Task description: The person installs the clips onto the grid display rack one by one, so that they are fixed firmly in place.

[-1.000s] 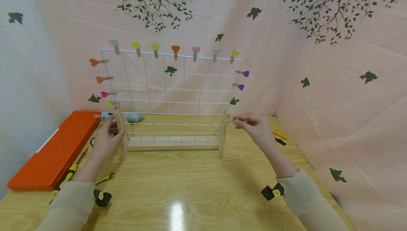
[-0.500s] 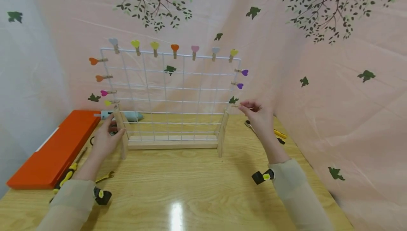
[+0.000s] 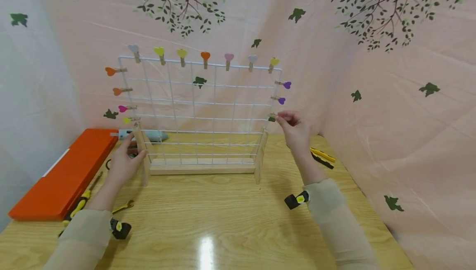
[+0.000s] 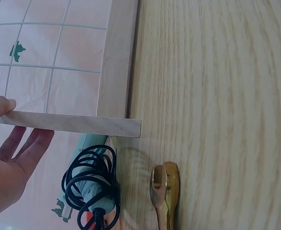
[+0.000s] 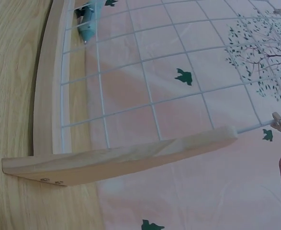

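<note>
A white wire grid point(image 3: 203, 96) stands upright in a wooden stand point(image 3: 202, 171). Heart-topped clothespins line its top and sides, among them a purple-heart clothespin point(image 3: 281, 100) on the right edge. My right hand point(image 3: 297, 131) pinches a small wooden clothespin point(image 5: 277, 121) right at the grid's right edge, below the two purple ones; fingers hide its outer end. My left hand point(image 3: 125, 160) grips the stand's left upright point(image 4: 68, 121), thumb on one face and fingers on the other.
An orange case point(image 3: 63, 175) lies at the left with a yellow-handled screwdriver point(image 3: 79, 208) beside it. Nearby are a wrench point(image 4: 165, 191) and a light-blue glue gun point(image 3: 154, 136) with a coiled black cord point(image 4: 90, 184). Yellow and black tools point(image 3: 322, 154) lie at the right.
My right hand has risen from beside the stand's right upright, then moved left, bringing the clothespin to the grid's right edge. The left hand keeps its grip on the stand.
</note>
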A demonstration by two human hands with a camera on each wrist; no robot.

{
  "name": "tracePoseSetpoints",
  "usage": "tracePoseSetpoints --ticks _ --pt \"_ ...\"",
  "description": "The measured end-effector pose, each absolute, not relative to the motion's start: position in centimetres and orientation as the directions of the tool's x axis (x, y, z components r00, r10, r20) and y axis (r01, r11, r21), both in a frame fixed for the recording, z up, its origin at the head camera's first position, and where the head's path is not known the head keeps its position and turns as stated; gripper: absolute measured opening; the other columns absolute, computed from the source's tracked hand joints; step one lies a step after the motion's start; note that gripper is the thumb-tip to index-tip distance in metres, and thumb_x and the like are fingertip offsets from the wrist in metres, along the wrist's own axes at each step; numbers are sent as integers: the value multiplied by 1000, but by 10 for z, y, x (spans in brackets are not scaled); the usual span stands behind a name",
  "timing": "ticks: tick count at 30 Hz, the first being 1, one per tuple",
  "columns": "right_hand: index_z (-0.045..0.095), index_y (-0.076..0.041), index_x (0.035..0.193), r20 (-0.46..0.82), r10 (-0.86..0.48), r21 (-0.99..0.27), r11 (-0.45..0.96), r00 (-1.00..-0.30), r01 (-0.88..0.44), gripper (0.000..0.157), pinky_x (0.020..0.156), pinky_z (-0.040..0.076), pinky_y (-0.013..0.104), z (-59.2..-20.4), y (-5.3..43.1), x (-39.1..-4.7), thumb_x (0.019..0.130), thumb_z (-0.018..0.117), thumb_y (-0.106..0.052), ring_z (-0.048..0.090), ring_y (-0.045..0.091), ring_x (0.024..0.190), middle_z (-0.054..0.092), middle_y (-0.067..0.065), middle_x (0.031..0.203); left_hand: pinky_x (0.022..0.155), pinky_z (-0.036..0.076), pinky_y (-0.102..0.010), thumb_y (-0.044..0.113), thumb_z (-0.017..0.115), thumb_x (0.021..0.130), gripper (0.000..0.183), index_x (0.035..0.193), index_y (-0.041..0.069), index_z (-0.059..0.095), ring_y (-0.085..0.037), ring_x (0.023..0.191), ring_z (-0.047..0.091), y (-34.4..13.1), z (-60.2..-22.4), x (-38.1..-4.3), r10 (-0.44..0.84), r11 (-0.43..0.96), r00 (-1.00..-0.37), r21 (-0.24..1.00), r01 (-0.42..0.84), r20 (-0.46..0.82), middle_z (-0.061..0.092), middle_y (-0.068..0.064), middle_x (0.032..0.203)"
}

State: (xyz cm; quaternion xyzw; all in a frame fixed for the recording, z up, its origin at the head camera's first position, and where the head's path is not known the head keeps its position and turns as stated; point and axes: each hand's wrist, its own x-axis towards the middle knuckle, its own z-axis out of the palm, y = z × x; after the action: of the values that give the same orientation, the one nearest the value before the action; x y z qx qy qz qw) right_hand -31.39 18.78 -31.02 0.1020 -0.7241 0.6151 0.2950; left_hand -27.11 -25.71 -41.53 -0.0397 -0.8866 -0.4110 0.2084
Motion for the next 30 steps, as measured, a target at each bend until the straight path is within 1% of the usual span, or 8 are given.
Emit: tracePoseSetpoints --ticks 5,10,15,18,21,25,28,30 --pt "65 6 85 581 228 -813 208 -781 -544 14 54 43 12 -306 178 -306 75 69 -4 52 6 59 62 -7 68 71 49 -50 24 54 89 64 142 12 20 -38 100 52 -256 -415 -271 -98 653 -907 715 251 409 49 -24 116" --pt "62 10 90 599 200 -800 193 -776 -568 20 60 47 13 -305 178 -303 76 68 -3 54 7 64 62 -3 73 70 49 -49 24 54 89 64 142 12 21 -38 99 52 -254 -415 -270 -97 648 -905 716 257 413 49 -24 115" --pt "60 4 103 583 120 -807 206 -804 -554 30 73 48 17 -306 185 -302 78 68 -10 56 14 82 62 11 93 69 50 -47 23 54 89 63 142 12 22 -38 99 52 -254 -414 -270 -104 648 -907 720 250 409 49 -24 116" --pt "58 1 109 565 82 -813 225 -821 -538 34 74 47 19 -309 191 -301 79 67 -14 54 19 88 58 19 105 70 49 -47 24 54 89 64 142 11 21 -38 100 52 -254 -414 -271 -108 656 -911 717 236 398 49 -24 116" --pt "57 -1 111 544 67 -819 259 -837 -512 35 73 45 17 -312 196 -299 81 66 -16 53 20 90 57 18 108 73 48 -51 26 53 89 64 142 10 20 -38 102 51 -255 -414 -273 -110 658 -916 719 223 385 48 -24 118" --pt "57 -4 113 513 46 -823 311 -857 -476 35 73 44 17 -314 201 -293 82 64 -19 52 19 92 57 14 110 75 47 -52 28 54 88 66 142 9 21 -38 103 51 -255 -414 -273 -119 652 -917 726 217 381 49 -23 119" --pt "56 -7 115 498 22 -821 334 -867 -464 37 75 44 20 -315 204 -288 82 64 -22 51 18 94 57 13 112 75 48 -47 31 57 87 67 141 12 23 -36 102 52 -255 -412 -270 -135 656 -911 725 212 389 50 -20 119" --pt "56 -10 116 489 3 -814 362 -872 -455 38 78 44 22 -316 208 -285 82 64 -26 50 17 95 57 10 112 71 51 -35 31 59 85 67 141 16 25 -34 101 54 -256 -408 -265 -149 657 -902 722 216 406 52 -18 118"
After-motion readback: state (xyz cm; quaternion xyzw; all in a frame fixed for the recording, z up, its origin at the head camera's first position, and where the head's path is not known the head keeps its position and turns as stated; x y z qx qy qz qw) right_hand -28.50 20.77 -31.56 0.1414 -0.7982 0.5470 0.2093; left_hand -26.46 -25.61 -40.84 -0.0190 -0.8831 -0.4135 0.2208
